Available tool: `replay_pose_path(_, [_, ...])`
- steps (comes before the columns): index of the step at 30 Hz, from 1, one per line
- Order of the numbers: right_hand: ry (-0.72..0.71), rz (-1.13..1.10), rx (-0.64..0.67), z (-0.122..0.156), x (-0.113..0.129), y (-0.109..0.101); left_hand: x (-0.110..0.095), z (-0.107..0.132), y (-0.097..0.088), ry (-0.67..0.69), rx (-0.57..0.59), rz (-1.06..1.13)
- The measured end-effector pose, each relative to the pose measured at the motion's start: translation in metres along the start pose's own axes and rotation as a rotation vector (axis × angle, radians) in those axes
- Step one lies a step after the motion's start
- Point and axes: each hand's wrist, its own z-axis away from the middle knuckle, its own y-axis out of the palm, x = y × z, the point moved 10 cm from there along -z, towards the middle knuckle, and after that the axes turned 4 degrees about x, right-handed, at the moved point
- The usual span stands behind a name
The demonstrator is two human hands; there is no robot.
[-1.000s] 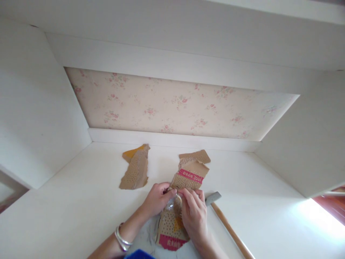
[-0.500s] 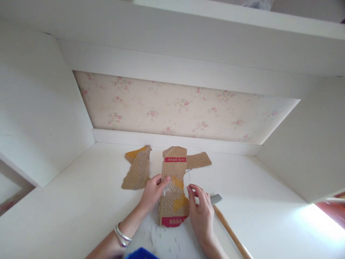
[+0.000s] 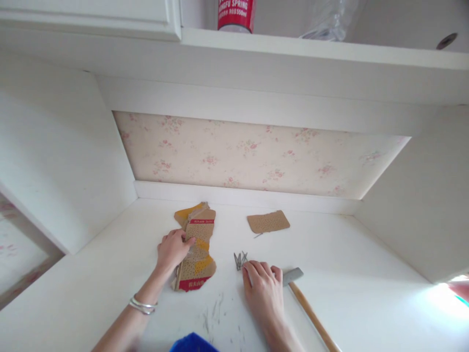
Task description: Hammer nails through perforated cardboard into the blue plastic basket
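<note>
Since half a second ago, the long cardboard strip (image 3: 199,256) has gone leftward across the tabletop (image 3: 340,244), taken along by the left hand (image 3: 174,249), and a small heap of nails (image 3: 240,261) now shows about where it lay. The right hand (image 3: 263,283), which then held a nail up beside the strip, has come down by that heap. My view has also tipped upward, bringing in a shelf (image 3: 330,51) with a red-labelled bottle (image 3: 236,14) and some clear plastic (image 3: 330,19).

I see the left hand pinching the strip by its left side, thumb laid over the top face and fingers bent at the edge. The strip, with red bands near both ends, covers most of a torn cardboard piece (image 3: 183,215), whose orange corner sticks out behind. The right hand rests palm down with its fingers curled together, their tips at the nails; from here I can't tell whether a nail is between them.

Just right of that hand is the grey head of a hammer (image 3: 310,313), its wooden handle slanting down toward me. Farther back lies a smaller cardboard piece (image 3: 268,222), with a single nail (image 3: 258,235) at its near edge. Dark scuffs (image 3: 212,313) mark the top between the forearms, and something blue (image 3: 193,343) pokes in at the bottom.
</note>
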Motion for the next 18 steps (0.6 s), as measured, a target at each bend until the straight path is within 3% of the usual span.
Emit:
replay_pose_path(4, [0.006,0.008,0.019,0.000,0.000,0.002,-0.005,-0.001,0.007,0.024,0.043,0.127])
replay_pose_path(7, [0.016,0.005,0.033,0.000,0.000,0.002,-0.005,0.002,-0.004,0.029,0.041,0.266])
replay_pose_path(10, [0.025,-0.001,0.040,-0.001,0.000,0.002,0.006,0.002,-0.032,0.006,-0.009,0.382])
replay_pose_path(15, [0.032,-0.013,0.054,-0.002,-0.001,0.002,0.040,-0.015,-0.094,-0.093,-0.127,0.578])
replay_pose_path(18, [0.039,-0.023,0.063,-0.002,-0.002,0.003,0.055,-0.023,-0.113,-0.140,-0.160,0.735])
